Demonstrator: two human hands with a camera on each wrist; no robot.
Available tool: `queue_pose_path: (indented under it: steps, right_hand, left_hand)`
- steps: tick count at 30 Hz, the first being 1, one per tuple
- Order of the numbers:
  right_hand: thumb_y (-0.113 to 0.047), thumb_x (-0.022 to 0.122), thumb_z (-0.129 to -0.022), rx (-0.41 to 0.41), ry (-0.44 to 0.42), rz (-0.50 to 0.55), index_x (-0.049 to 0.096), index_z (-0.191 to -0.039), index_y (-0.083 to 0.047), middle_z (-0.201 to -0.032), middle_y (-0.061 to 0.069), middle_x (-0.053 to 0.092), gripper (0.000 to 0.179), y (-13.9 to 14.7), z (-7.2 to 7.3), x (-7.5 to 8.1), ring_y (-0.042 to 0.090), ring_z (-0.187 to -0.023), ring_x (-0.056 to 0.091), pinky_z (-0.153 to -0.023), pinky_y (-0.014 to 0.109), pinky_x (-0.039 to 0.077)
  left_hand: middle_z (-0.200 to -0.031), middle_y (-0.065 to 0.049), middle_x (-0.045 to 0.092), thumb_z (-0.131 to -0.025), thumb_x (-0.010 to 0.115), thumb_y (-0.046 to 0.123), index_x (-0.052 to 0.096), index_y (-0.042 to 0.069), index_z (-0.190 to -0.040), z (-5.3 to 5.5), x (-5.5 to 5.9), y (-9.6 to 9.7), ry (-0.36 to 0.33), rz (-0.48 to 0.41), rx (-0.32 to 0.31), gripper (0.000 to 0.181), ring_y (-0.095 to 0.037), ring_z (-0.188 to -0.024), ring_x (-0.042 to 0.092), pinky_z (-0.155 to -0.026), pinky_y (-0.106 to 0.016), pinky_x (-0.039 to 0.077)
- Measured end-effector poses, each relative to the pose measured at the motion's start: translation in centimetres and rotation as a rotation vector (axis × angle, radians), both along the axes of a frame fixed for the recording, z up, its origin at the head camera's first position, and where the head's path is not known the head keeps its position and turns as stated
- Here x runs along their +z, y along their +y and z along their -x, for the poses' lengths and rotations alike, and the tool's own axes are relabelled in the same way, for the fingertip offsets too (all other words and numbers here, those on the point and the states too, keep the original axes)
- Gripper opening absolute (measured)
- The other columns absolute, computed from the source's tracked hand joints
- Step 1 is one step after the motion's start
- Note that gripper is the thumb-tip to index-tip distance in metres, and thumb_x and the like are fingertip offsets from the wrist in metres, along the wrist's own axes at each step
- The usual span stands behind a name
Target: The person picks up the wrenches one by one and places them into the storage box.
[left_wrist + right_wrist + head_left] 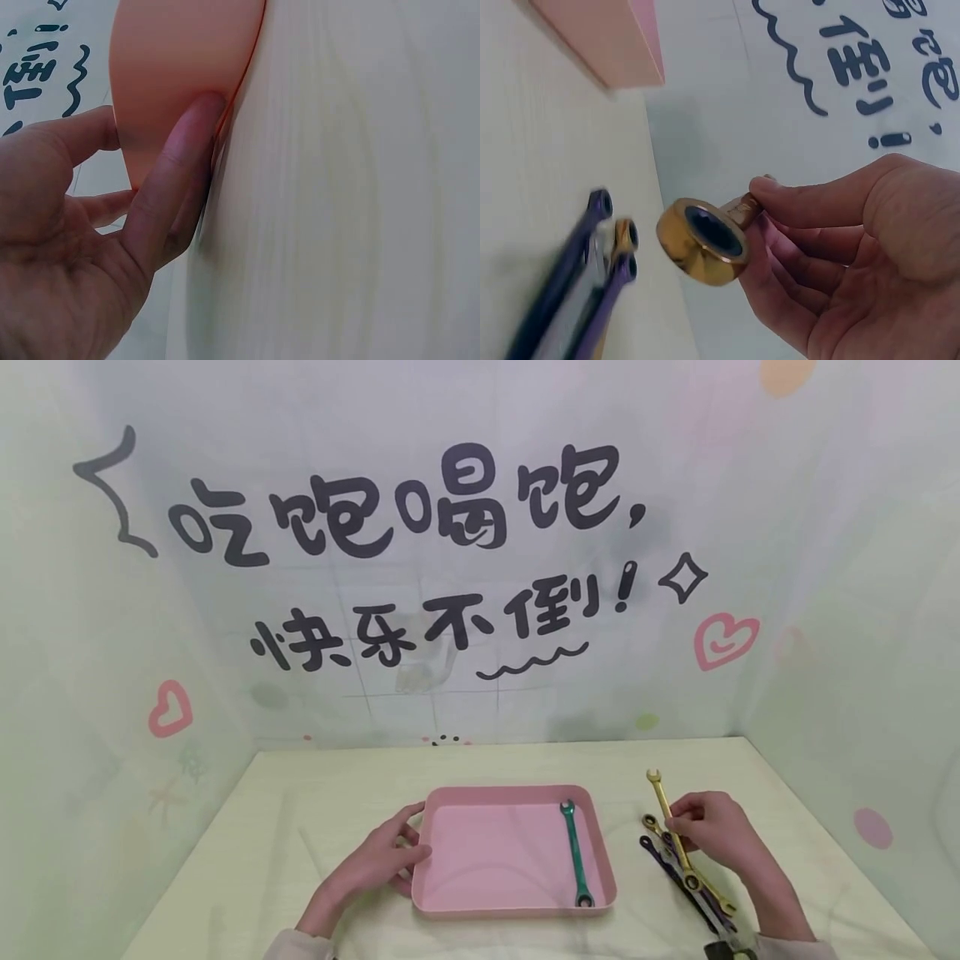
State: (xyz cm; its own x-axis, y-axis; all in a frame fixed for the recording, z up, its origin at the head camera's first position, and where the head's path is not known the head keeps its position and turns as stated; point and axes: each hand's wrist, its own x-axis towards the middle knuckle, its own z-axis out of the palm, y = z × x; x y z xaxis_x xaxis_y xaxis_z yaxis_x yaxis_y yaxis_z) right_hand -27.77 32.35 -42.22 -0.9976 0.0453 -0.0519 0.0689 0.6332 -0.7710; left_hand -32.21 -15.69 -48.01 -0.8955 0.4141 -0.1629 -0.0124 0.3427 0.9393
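A shallow pink tray [495, 860] rests on the table, with one green combination wrench [576, 856] lying along its right side. My left hand [386, 852] grips the tray's left wall; in the left wrist view its fingers [176, 150] press the outer side and another digit reaches over the rim. Between thumb and fingers, my right hand [712, 827] pinches a gold combination wrench [660, 789] by its shaft. Its ring end [705, 240] faces the right wrist camera. Below that hand lies a pile of wrenches [678, 872], some dark, one gold, partly overlapped by the held one.
Beside the right sleeve, a dark-ended object [720, 950] is cut by the lower frame edge. The pale table [337, 810] meets a printed back wall [480, 710] with lettering, and side walls stand left and right.
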Motion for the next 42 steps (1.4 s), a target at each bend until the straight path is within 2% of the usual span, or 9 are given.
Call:
queue_pose_path:
  steps: [3, 9, 14, 21, 26, 31, 34, 39, 42]
  right_hand:
    - [-0.001, 0.071, -0.092, 0.011, 0.025, 0.002, 0.071, -0.099, 0.01, -0.079, 0.011, 0.072, 0.013, -1.8, 0.4, 0.1, 0.017, -0.065, 0.067, -0.059, 0.034, 0.064]
    - [-0.002, 0.072, -0.092, -0.009, 0.01, 0.002, 0.072, -0.097, 0.004, -0.078, 0.008, 0.069, 0.008, -5.8, 1.3, -0.1, 0.016, -0.064, 0.066, -0.061, 0.037, 0.065]
    - [-0.002, 0.072, -0.092, -0.003, 0.027, 0.041, 0.072, -0.095, 0.003, -0.075, 0.008, 0.068, 0.005, -8.6, 1.8, -0.4, 0.017, -0.061, 0.068, -0.062, 0.039, 0.066]
    - [0.0, 0.074, -0.09, -0.014, 0.035, 0.107, 0.07, -0.089, 0.004, -0.071, 0.009, 0.068, 0.006, -11.9, 2.0, -1.3, 0.019, -0.057, 0.067, -0.053, 0.032, 0.062]
    - [0.001, 0.077, -0.085, -0.026, 0.084, 0.031, 0.071, -0.083, 0.002, -0.065, 0.005, 0.067, 0.007, -13.7, 2.1, -2.7, 0.016, -0.053, 0.063, -0.048, 0.027, 0.054]
    - [0.0, 0.079, -0.083, -0.012, 0.097, -0.061, 0.07, -0.098, 0.004, -0.075, 0.006, 0.068, 0.018, -14.7, 2.2, -4.1, 0.013, -0.057, 0.061, -0.048, 0.024, 0.054]
    - [0.0, 0.08, -0.083, 0.003, 0.093, -0.114, 0.07, -0.1, 0.005, -0.076, 0.006, 0.068, 0.02, -15.0, 2.2, -4.5, 0.012, -0.057, 0.06, -0.047, 0.022, 0.053]
    - [-0.002, 0.081, -0.084, 0.063, 0.093, -0.189, 0.076, -0.088, 0.002, -0.067, 0.001, 0.064, 0.008, -15.4, 2.3, -4.8, 0.01, -0.053, 0.057, -0.045, 0.02, 0.049]
    - [-0.004, 0.082, -0.084, 0.065, 0.091, -0.215, 0.076, -0.084, 0.0, -0.066, -0.001, 0.062, 0.007, -15.5, 2.3, -5.0, 0.009, -0.053, 0.056, -0.045, 0.02, 0.048]
  left_hand:
    - [-0.117, -0.022, 0.051, -0.099, 0.067, 0.015, 0.025, 0.009, -0.163, 0.0, 0.0, 0.0, -0.001, -0.001, 0.001, 0.077, -0.024, -0.078, 0.073, -0.062, -0.045, 0.067]
    - [-0.116, -0.021, 0.051, -0.1, 0.067, 0.015, 0.025, 0.009, -0.163, 0.1, 0.0, -0.1, -0.002, 0.005, -0.011, 0.077, -0.023, -0.078, 0.072, -0.063, -0.045, 0.068]
    - [-0.117, -0.022, 0.052, -0.1, 0.067, 0.016, 0.025, 0.008, -0.163, 0.0, 0.2, -0.1, 0.002, 0.009, -0.01, 0.076, -0.023, -0.077, 0.072, -0.062, -0.045, 0.068]
    - [-0.116, -0.021, 0.052, -0.1, 0.067, 0.016, 0.025, 0.008, -0.163, 0.0, 0.1, 0.0, 0.004, 0.011, -0.007, 0.076, -0.023, -0.077, 0.072, -0.063, -0.044, 0.068]
    - [-0.114, -0.021, 0.052, -0.1, 0.066, 0.014, 0.028, 0.006, -0.162, 0.1, 0.1, -0.1, 0.004, 0.009, -0.011, 0.073, -0.023, -0.079, 0.071, -0.062, -0.044, 0.068]
    - [-0.114, -0.021, 0.052, -0.099, 0.067, 0.013, 0.029, 0.005, -0.161, 0.1, 0.2, 0.0, -0.007, 0.003, -0.013, 0.073, -0.023, -0.081, 0.071, -0.062, -0.045, 0.068]
    - [-0.115, -0.021, 0.052, -0.099, 0.068, 0.014, 0.029, 0.005, -0.161, 0.0, 0.2, 0.0, -0.01, 0.002, -0.012, 0.074, -0.023, -0.081, 0.071, -0.062, -0.045, 0.068]
    - [-0.115, -0.02, 0.052, -0.099, 0.069, 0.016, 0.029, 0.004, -0.161, 0.0, 0.2, -0.2, -0.017, 0.005, 0.002, 0.075, -0.022, -0.083, 0.07, -0.062, -0.045, 0.068]
    - [-0.115, -0.02, 0.052, -0.098, 0.07, 0.017, 0.029, 0.005, -0.161, 0.1, 0.2, -0.2, -0.019, 0.004, -0.001, 0.076, -0.023, -0.084, 0.07, -0.063, -0.044, 0.068]
